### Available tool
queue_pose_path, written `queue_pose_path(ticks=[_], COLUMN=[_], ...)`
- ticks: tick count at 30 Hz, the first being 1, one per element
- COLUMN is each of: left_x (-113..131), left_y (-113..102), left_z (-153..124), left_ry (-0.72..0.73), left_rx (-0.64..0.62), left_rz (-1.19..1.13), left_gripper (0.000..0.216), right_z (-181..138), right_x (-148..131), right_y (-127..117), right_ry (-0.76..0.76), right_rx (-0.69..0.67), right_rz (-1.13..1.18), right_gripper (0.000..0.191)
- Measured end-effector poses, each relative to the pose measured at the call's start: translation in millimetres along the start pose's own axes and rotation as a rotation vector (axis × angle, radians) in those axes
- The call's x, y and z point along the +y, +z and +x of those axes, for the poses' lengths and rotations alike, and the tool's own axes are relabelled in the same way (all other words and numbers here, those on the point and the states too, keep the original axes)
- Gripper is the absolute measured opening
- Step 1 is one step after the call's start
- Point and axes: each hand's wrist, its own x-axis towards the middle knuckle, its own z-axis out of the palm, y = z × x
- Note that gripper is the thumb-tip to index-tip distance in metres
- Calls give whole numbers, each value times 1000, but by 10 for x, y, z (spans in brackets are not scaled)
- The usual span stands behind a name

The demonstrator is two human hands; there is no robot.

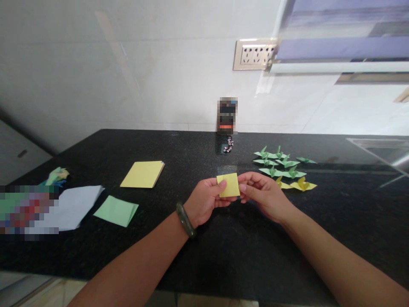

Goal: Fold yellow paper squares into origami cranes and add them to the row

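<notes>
A small square of folded yellow paper [231, 186] is held up over the black counter. My left hand [206, 199] grips its left side, thumb on the front and fingers behind. At its right edge, my right hand [263, 192] pinches the paper between thumb and fingers. To the right of my hands stand several green paper cranes [273, 171] in rows, with yellow paper cranes [303, 184] in front, one partly hidden by my right hand. A stack of yellow paper [142, 174] lies to the left, and a creased green sheet [116, 211] is nearer to me.
White sheets [79, 207] and a blurred colourful item [27, 209] lie at the far left, by a crumpled green bundle [58, 175]. A phone-like object [227, 115] with a beaded strap [228, 145] leans on the wall. A socket panel [254, 54] is above.
</notes>
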Motion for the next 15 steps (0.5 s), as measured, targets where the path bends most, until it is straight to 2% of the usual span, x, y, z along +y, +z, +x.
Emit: queue_pose_path(ticks=[4, 10, 13, 15], left_x=[0, 0, 5, 9], left_y=[7, 20, 32, 36], left_z=[-1, 3, 2, -2], left_ry=[6, -3, -10, -9], left_rx=[19, 87, 75, 56], left_rz=[9, 71, 93, 107], left_gripper=[19, 23, 24, 24], right_z=[6, -27, -40, -32], right_x=[14, 5, -35, -49], right_y=[9, -16, -28, -36], right_ry=[-48, -431, -556, -613], right_rx=[3, 47, -5, -45], right_rz=[-61, -522, -648, -720], right_gripper=[25, 31, 33, 27])
